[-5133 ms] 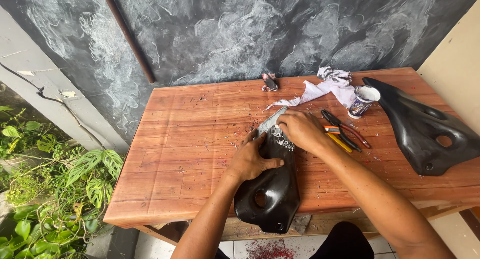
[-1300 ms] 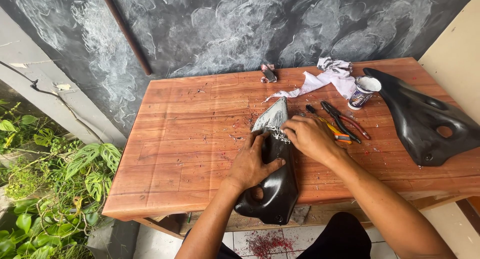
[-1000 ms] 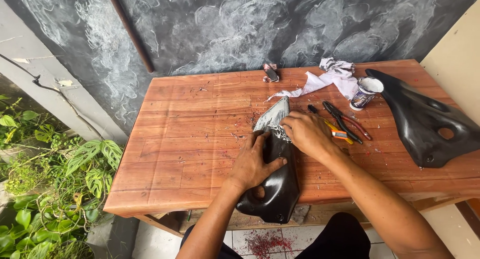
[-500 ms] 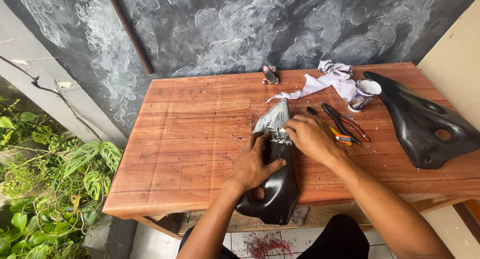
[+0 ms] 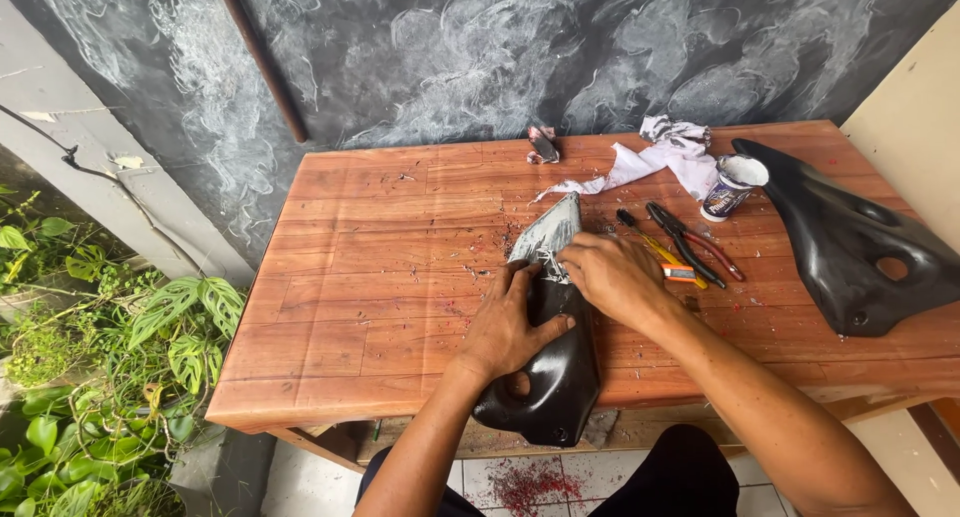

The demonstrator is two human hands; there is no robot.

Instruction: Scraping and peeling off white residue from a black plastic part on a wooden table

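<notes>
The head view, the only one, looks down on a wooden table [image 5: 400, 277] that stands against a dark wall with chalky white marks.

A black plastic panel [image 5: 555, 377] lies on the near part of the table, and its lower end hangs over the near edge. Its far tip is grey and scraped [image 5: 548, 232], and it points toward the wall.

The left hand [image 5: 510, 322] lies flat on the panel with the fingers spread and the thumb out to the right. It presses the panel down and does not close around it.

The right hand [image 5: 610, 277] is just beside the left hand, at the place where the black part meets the grey tip. Its fingers are curled inward and rest on the panel. If they grip a small tool or not, the view cannot tell.

Small shavings lie on the wood around the tip.

To the right of the hands are pliers with red handles [image 5: 690, 242] and a yellow tool [image 5: 660, 252], close together. Farther back stands a small open can [image 5: 730, 185] next to a crumpled white cloth [image 5: 660, 157]. A second black panel [image 5: 860, 247] lies at the right end of the table, well apart from the hands. A small dark object [image 5: 542, 145] rests near the wall.

Green plants [image 5: 90, 377] grow on the left of the table.
</notes>
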